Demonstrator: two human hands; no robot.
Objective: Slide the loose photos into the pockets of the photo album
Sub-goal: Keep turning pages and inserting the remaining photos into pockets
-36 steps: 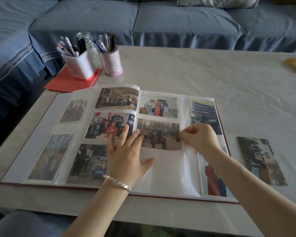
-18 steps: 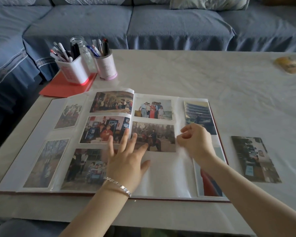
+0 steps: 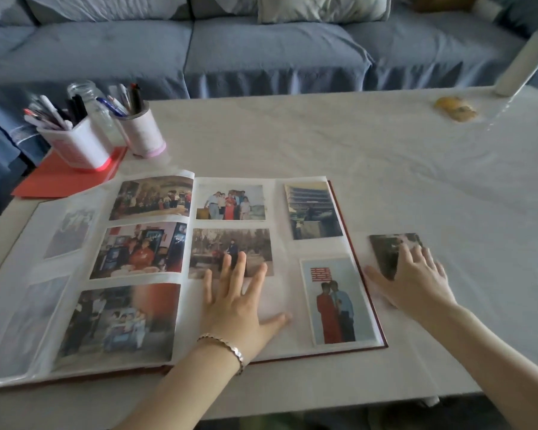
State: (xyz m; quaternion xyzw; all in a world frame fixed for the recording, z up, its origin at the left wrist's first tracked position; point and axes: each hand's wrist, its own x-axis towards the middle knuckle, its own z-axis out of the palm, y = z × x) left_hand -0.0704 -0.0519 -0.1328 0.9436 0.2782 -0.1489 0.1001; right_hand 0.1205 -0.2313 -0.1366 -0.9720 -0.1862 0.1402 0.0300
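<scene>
The photo album (image 3: 368, 271) lies open on the table, its clear pockets filled with several colour photos. My left hand (image 3: 235, 302) rests flat with fingers spread on the right page, over an empty pocket just below a photo of a person outdoors (image 3: 230, 249). One loose dark photo (image 3: 385, 249) lies on the table just right of the album. My right hand (image 3: 416, 277) lies on top of its lower right part, fingers spread and thumb stretched toward the album edge. I cannot see the photo lifted.
Two pen cups (image 3: 75, 141) (image 3: 142, 128) and a glass jar (image 3: 87, 97) stand at the back left, partly on a red folder (image 3: 59, 178). A yellowish object (image 3: 455, 108) lies at the back right. A blue sofa (image 3: 277, 57) runs behind the table.
My right hand has left the album page and moved right onto the loose photo. My left hand has stayed pressed on the page. The camera has shifted closer.
</scene>
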